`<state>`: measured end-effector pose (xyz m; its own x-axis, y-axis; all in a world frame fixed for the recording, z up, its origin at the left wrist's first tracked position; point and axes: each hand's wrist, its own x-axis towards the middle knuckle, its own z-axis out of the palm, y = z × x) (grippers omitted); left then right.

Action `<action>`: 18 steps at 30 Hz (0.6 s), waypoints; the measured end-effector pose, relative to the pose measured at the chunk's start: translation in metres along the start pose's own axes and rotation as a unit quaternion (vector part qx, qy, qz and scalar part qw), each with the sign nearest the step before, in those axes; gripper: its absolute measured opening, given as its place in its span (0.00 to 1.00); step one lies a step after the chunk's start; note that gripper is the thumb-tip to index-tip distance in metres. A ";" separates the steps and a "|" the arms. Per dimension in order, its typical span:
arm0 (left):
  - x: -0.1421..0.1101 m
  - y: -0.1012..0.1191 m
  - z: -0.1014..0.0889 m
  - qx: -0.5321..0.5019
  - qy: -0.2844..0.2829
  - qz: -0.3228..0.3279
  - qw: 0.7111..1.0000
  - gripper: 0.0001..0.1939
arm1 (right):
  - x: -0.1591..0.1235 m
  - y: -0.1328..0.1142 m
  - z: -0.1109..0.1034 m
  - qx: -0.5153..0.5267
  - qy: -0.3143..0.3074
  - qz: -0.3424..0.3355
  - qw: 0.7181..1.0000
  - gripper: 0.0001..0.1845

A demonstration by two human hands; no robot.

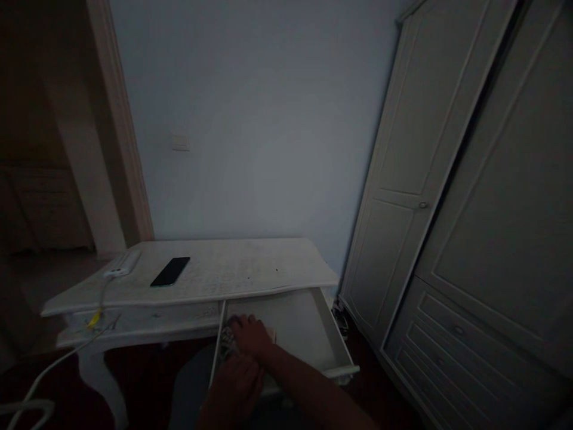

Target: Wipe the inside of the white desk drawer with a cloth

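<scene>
An open white drawer [308, 328] juts out from the right half of a white table. Inside its left part, my right hand [251, 335] lies with fingers curled over a small light thing with a dark pattern [226, 339], whose kind I cannot make out. A pale edge [271, 334] of something shows beside that hand. Closer to me, my left hand [235, 382] is at the drawer's front left, fingers bent and closed, just below the right hand. Dim light and the hands hide what the fingers hold.
On the tabletop [242, 263] lie a dark phone [171, 272] and a white power strip [123, 263]. Its cable [67, 355] hangs off the left, near a yellow tag [94, 319]. A white wardrobe [394, 179] stands to the right, a doorway to the left.
</scene>
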<state>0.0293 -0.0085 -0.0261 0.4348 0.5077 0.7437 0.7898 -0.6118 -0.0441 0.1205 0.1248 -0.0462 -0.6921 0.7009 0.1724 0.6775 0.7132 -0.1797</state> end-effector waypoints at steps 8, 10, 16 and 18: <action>-0.001 -0.002 -0.001 -0.003 -0.014 -0.021 1.000 0.11 | -0.059 0.039 -0.026 -0.024 -0.137 -0.204 0.969 0.28; -0.001 -0.002 0.002 -0.006 -0.022 -0.042 0.999 0.11 | -0.082 0.058 -0.045 -0.020 -0.158 -0.191 0.969 0.31; -0.007 -0.003 0.013 -0.015 -0.051 -0.067 0.996 0.11 | -0.134 0.119 -0.097 -0.028 -0.138 0.043 0.989 0.43; -0.009 -0.002 0.015 -0.002 -0.029 -0.058 0.998 0.11 | -0.131 0.128 -0.101 -0.043 -0.085 0.150 0.984 0.40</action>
<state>0.0304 -0.0022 -0.0425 0.3656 0.6087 0.7041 0.8346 -0.5494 0.0416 0.3231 0.1247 0.0063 -0.4852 0.8734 -0.0415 0.8707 0.4782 -0.1147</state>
